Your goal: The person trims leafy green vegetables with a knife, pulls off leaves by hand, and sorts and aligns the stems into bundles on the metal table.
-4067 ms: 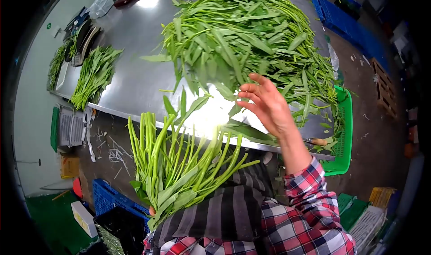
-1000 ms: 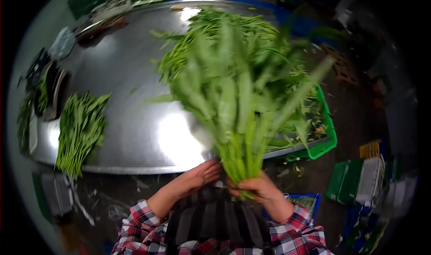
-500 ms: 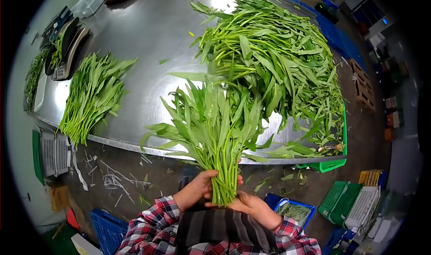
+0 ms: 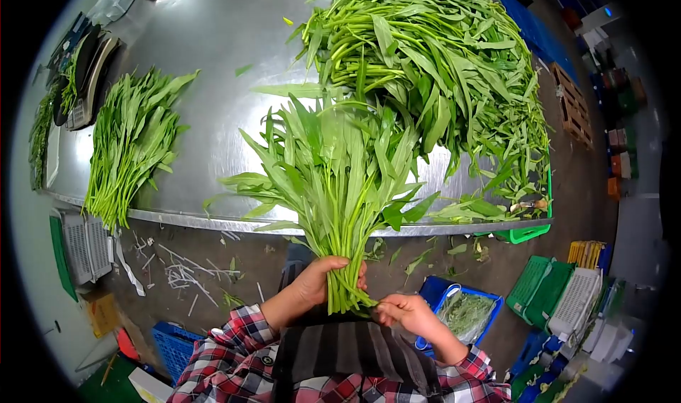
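My left hand (image 4: 318, 281) is wrapped round the stems of a bunch of water spinach (image 4: 344, 204), its leaves fanned out over the table edge. At the lower right of that bunch, my right hand (image 4: 417, 316) pinches the end of a stem that sticks out sideways. A second bunch of water spinach (image 4: 131, 144) lies on the metal table (image 4: 213, 126) to the left, stem ends over the edge. The big heap of water spinach (image 4: 425, 62) covers the table's right side, touching the leaves of the held bunch.
At the table's left stands a scale (image 4: 92, 84) with greens beside it. Below, a blue crate (image 4: 489, 325) holds trimmings, and a green crate (image 4: 539, 289) sits farther right. White strips (image 4: 184, 268) litter the floor. A wooden pallet (image 4: 571, 105) is at the right.
My right hand has moved from under the stems out to the right, now pinching one stem end. The left hand keeps its grip. The view has tilted slightly downward.
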`<state>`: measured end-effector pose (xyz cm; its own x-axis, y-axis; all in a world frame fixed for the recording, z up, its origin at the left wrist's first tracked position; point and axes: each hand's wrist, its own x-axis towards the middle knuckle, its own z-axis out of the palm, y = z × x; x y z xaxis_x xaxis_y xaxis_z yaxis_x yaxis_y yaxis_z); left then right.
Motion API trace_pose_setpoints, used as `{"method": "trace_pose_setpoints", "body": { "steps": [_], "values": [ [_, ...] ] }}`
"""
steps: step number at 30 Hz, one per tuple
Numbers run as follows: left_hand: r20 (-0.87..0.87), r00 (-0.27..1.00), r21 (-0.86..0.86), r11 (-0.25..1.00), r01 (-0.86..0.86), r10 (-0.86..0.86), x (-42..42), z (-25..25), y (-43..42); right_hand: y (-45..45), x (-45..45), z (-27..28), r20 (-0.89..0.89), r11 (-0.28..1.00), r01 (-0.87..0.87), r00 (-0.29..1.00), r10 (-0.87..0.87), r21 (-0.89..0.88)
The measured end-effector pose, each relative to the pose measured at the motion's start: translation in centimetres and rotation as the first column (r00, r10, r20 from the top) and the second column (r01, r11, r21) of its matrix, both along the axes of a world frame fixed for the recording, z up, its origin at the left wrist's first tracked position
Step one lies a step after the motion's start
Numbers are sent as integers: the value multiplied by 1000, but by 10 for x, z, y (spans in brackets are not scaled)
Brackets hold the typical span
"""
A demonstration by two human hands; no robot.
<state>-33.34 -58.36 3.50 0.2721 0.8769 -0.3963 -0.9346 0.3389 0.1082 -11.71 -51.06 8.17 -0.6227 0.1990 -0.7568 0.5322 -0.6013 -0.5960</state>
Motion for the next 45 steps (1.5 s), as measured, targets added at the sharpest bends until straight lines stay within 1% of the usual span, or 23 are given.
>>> {"method": "trace_pose_setpoints", "body": {
  "steps": [2, 4, 6, 7, 8, 10, 11, 12, 13, 14, 16, 18, 19, 20, 22, 26, 29, 30, 32, 35, 38, 43, 45],
  "values": [
    [34, 999, -12, 1000, 1, -1, -2, -1, -1, 10, 13, 4, 61, 997, -20, 998, 16, 75],
    [62, 998, -22, 1000, 6, -4, -6, 0, -2, 15, 37, -8, 274, 960, -48, 961, -31, 277],
    [57, 998, -26, 1000, -9, 11, -20, 3, -5, 28, 56, -7, 272, 981, -76, 962, 26, 176],
    [86, 996, 8, 1000, -15, 15, -25, 9, -6, 33, 59, 1, 348, 841, -359, 911, 221, 406],
    [107, 994, 48, 999, -20, 15, -31, 15, -4, 38, 54, 10, 460, 570, -585, 810, 365, 577],
    [-8, 1000, 115, 993, 3, -2, -40, 29, 5, 45, 24, 26, 414, 311, -466, 883, 220, 828],
    [-127, 992, 125, 992, 34, -18, -44, 43, 11, 49, 0, 43, 117, 671, -222, 973, 198, 708],
    [-241, 970, 129, 990, 63, -31, -47, 59, 17, 47, -25, 58, -162, 913, 10, 985, 61, 408],
    [-266, 964, 167, 985, 38, 8, -49, 73, 24, 40, -48, 66, -312, 970, 156, 946, -93, 185],
    [-328, 944, 171, 985, 16, 42, -52, 79, 26, 33, -70, 69, -416, 962, 263, 869, -267, -68],
    [-327, 939, 111, 991, -76, 109, -42, 81, 22, 31, -108, 67, -436, 963, 208, 893, -116, 170],
    [-478, 862, 24, 983, -180, 169, -30, 54, 3, 27, -112, 32, -183, 969, 243, 955, -233, 36],
    [-546, 826, -20, 983, -183, 142, -28, 43, -11, 24, -107, 18, -81, 984, 172, 983, -167, 56],
    [-469, 870, -90, 972, -217, 151, -27, 31, -25, 21, -100, 6, 27, 993, 92, 995, -94, 68],
    [-263, 961, -310, 935, -172, 89, -37, 18, -51, 18, -87, -7, 5, 980, 177, 984, -177, -89],
    [-368, 928, -281, 945, -167, 55, -53, 27, -60, 30, -92, -15, -162, 956, 68, 980, -118, -285],
    [-495, 869, -232, 960, -154, 20, -44, 39, -46, 12, -116, -34, -185, 999, 16, 983, -7, 45],
    [-746, 665, -111, 984, -140, 11, -42, 30, -46, 8, -121, -27, -220, 981, 51, 975, -9, 185],
    [-783, 604, -17, 966, -259, 148, -43, 37, -50, 11, -120, -15, -279, 984, 178, 945, -169, 5],
    [-419, 870, -198, 909, -366, 259, -49, 16, -55, 18, -105, -1, -251, 904, 245, 905, -342, -349],
    [-416, 895, -328, 892, -311, 159, -53, -13, -77, 21, -89, -25, -148, 851, 244, 926, -347, -464],
    [-475, 802, -139, 868, -476, 363, -59, 7, -72, 20, -92, -34, -194, 841, 211, 918, -346, -499],
    [-681, 719, -165, 927, -337, 140, -55, 1, -62, 12, -108, -32, -134, 925, 204, 957, -258, -321]
  ]
}}
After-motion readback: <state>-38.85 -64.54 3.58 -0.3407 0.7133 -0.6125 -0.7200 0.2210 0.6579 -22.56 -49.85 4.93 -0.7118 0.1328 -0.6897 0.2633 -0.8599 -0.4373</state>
